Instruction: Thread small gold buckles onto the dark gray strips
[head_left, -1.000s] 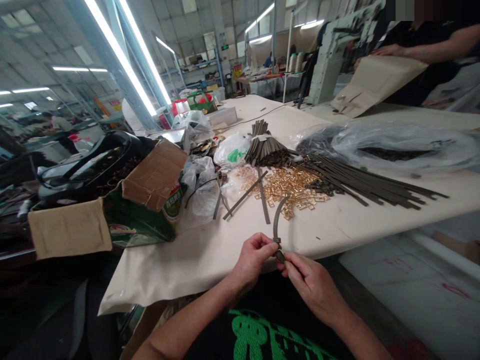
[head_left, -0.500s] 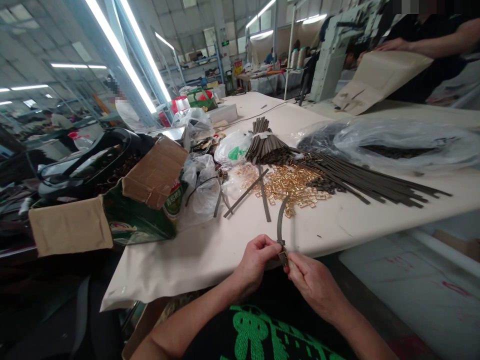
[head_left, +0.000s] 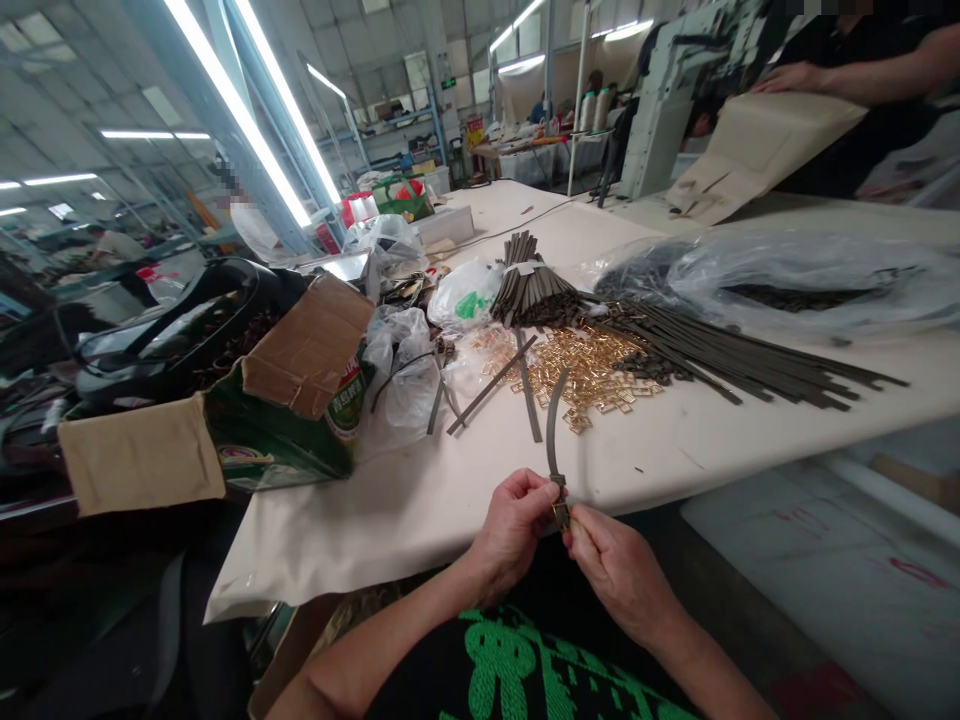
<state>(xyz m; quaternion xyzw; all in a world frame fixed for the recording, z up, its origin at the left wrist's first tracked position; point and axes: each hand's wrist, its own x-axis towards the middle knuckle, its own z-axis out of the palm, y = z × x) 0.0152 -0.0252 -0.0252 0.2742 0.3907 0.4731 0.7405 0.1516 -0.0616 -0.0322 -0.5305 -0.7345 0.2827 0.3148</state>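
Observation:
Near the table's front edge, my left hand (head_left: 517, 515) pinches a dark grey-brown strap (head_left: 553, 430) just above a small gold buckle (head_left: 561, 515). The strap's free end curves up and away from me. My right hand (head_left: 611, 560) is closed on the lower end of the same strap, close below the buckle. Fingers partly hide the buckle and the strap's lower end. Beyond my hands lies a pile of gold buckles (head_left: 592, 365). To its right, many loose straps (head_left: 750, 355) fan out, and a tied bundle of straps (head_left: 525, 280) stands behind.
A green cardboard box (head_left: 285, 440) with open flaps sits at the left of the pale-covered table (head_left: 420, 510). Clear plastic bags (head_left: 810, 270) lie at the back right. Across the table, a co-worker's hand (head_left: 787, 77) holds a beige panel (head_left: 780, 140) beside a machine.
Both my hands have shifted slightly left with the strap, whose free end now stands a little more upright and leans left. The co-worker's hand has moved slightly on the beige panel.

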